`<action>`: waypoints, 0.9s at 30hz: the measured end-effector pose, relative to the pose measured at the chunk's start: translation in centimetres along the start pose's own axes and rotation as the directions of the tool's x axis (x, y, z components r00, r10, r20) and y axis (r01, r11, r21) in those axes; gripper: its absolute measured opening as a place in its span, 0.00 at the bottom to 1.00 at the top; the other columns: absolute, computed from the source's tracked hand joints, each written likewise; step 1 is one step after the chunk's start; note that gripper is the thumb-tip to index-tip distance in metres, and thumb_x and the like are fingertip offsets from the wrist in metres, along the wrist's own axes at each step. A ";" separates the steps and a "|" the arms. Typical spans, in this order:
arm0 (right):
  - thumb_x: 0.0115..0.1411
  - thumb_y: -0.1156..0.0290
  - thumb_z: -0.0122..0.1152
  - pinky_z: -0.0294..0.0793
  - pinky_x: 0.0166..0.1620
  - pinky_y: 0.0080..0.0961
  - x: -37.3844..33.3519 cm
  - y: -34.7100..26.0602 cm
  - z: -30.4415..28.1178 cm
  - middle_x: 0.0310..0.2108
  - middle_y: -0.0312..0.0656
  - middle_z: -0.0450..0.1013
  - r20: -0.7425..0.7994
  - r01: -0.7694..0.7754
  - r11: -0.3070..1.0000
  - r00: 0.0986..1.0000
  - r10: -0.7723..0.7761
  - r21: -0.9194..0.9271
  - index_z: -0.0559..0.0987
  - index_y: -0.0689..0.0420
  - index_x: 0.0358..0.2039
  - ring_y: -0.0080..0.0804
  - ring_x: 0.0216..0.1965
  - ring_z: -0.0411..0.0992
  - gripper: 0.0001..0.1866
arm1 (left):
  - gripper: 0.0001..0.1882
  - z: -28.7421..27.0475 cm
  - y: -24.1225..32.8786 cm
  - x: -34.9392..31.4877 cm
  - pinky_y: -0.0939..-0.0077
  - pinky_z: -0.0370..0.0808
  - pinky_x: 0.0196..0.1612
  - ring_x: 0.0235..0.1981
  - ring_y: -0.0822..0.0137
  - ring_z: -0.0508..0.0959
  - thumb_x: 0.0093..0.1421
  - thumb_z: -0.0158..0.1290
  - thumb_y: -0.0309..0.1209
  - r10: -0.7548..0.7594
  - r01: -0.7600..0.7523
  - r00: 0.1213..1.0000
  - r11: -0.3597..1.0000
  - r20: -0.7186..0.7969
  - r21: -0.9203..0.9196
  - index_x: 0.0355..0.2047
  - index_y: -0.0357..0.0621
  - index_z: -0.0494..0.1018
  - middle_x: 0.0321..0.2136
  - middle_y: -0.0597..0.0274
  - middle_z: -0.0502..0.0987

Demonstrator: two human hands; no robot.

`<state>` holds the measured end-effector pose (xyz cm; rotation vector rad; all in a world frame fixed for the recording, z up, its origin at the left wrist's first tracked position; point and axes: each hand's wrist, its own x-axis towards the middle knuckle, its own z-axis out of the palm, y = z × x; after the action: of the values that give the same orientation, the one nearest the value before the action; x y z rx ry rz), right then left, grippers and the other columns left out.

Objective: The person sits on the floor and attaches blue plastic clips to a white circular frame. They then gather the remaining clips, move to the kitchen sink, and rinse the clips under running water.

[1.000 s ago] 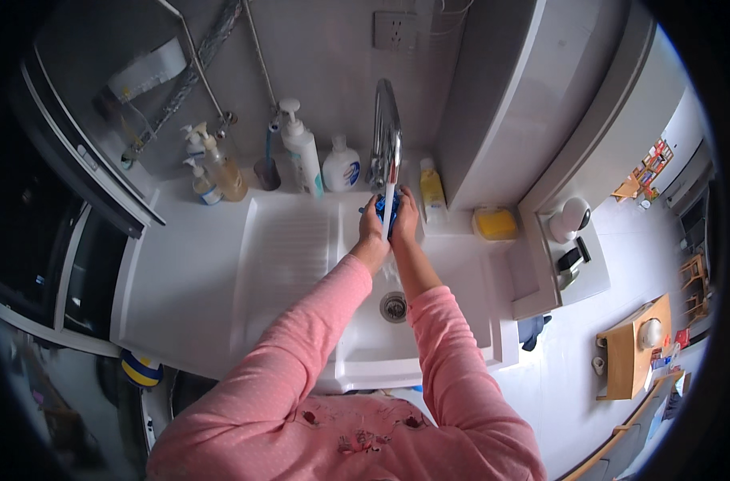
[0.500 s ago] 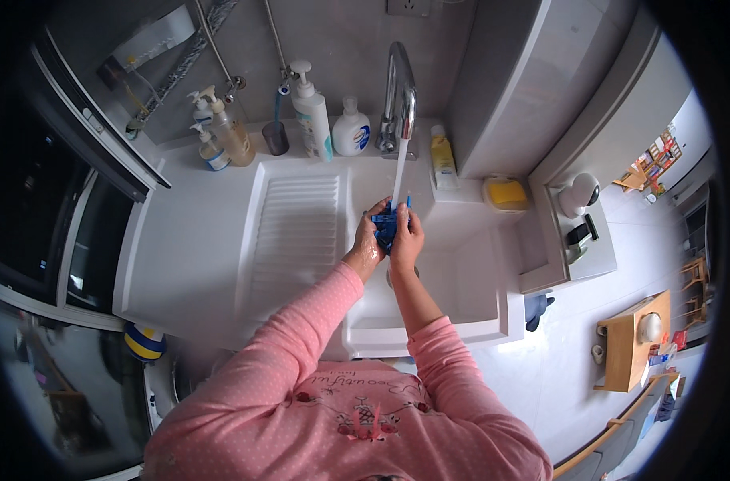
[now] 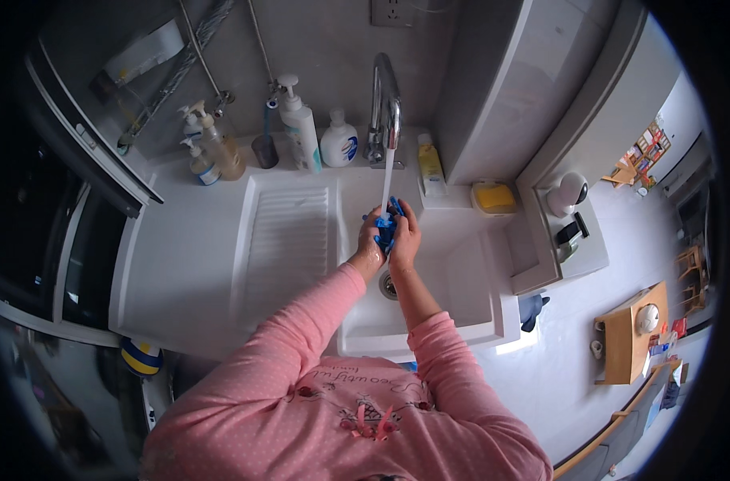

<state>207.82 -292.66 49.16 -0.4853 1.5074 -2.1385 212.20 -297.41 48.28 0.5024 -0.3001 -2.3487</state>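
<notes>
white, perhaps blue-labelled bottles (image 3: 339, 144) behind sink (image 3: 461, 276)

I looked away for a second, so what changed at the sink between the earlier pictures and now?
Little changed. Both hands, left hand and right hand, came slightly down from the faucet spout and still clasp the blue cloth between them under the running water. Bottles and yellow sponge stayed put.
</notes>
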 end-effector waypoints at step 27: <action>0.64 0.57 0.55 0.66 0.55 0.29 -2.7 0.5 2.6 0.50 0.48 0.71 0.018 0.226 0.927 0.973 -0.231 -0.300 0.80 0.61 0.44 0.40 0.51 0.70 0.19 | 0.15 -4.1 2.9 3.4 0.73 0.75 0.41 0.32 0.64 0.78 0.66 0.43 0.41 -0.079 0.042 0.915 0.994 0.396 0.100 0.31 0.48 0.74 0.29 0.64 0.78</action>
<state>211.51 -293.30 49.51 -0.7841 1.8798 -2.0911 213.46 -302.15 44.68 0.0638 -0.5888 -2.4956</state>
